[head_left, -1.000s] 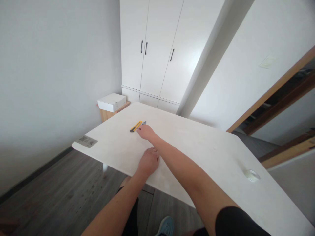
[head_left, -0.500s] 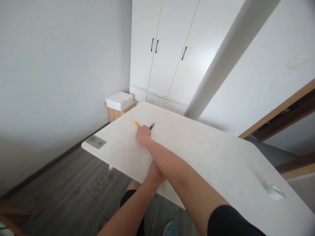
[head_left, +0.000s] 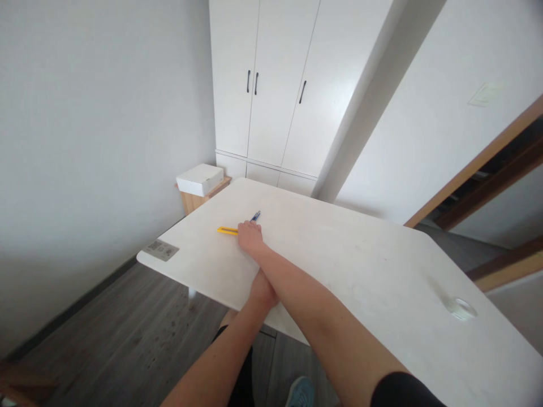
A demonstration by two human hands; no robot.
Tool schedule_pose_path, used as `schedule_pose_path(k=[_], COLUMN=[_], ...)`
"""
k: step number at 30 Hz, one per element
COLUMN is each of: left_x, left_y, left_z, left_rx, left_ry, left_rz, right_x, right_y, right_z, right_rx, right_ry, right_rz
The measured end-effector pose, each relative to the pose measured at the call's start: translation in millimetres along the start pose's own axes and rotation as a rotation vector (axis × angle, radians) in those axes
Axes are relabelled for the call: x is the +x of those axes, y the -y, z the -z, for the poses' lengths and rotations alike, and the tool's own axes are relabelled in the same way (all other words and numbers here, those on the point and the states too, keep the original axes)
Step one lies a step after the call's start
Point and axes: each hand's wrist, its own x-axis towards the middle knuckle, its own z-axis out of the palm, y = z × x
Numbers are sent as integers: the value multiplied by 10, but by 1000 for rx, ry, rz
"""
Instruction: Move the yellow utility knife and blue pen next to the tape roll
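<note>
White table (head_left: 348, 265), white-walled room: yellow utility knife (head_left: 227, 230) being covered at one end.
Right hand (head_left: 250, 237) is being laid over knife and blue pen (head_left: 255, 215); grip cannot be judged. Left hand (head_left: 262, 289), mostly hidden, is being rested at the near edge, likely for bracing.

One head-worn camera looks forward and down across the table (head_left: 365, 265) from its near edge, tilted so the far left corner sits highest. It faces the cupboard (head_left: 271, 85) and the room corner, close over the person's own forearms, with floor (head_left: 106, 333) showing past the table's left edge.
</note>
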Motion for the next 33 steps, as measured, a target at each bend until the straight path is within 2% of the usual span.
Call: schedule_pose_path(k=[3,5,8,12,15,17,19,21,28,33], left_x=[13,25,32,43,57,61,60,58,53,57], left_y=[-41,-59,-64,-36,-17,-14,-15,-17,-19,-24], left_z=[84,116,127,116,114,120,128,135,143,144], left_rx=[147,164,195,272,269,267,270,272,284,266], left_ry=[29,46,36,6,6,6,-1,-9,-5,0], left_rz=[-152,-189,-219,-248,-264,-265,-268,-271,-270,-268], right_x=[-477,-932,-1809,-3179,-4077,-4491,-4729,-4811,-4667,-4673], right_y=[-368,-806,-1685,-2887,-3548,-3838,-4015,-4101,-4120,-4128], right_z=[130,240,384,531,641,700,732,733,633,586], right_rx=[16,23,6,-69,-127,-152,-161,-163,-185,-164], right_ry=[-12,-30,-47,18,36,10,-21,-37,1,21], right_rz=[-60,-134,-288,-542,-729,-813,-863,-887,-901,-913])
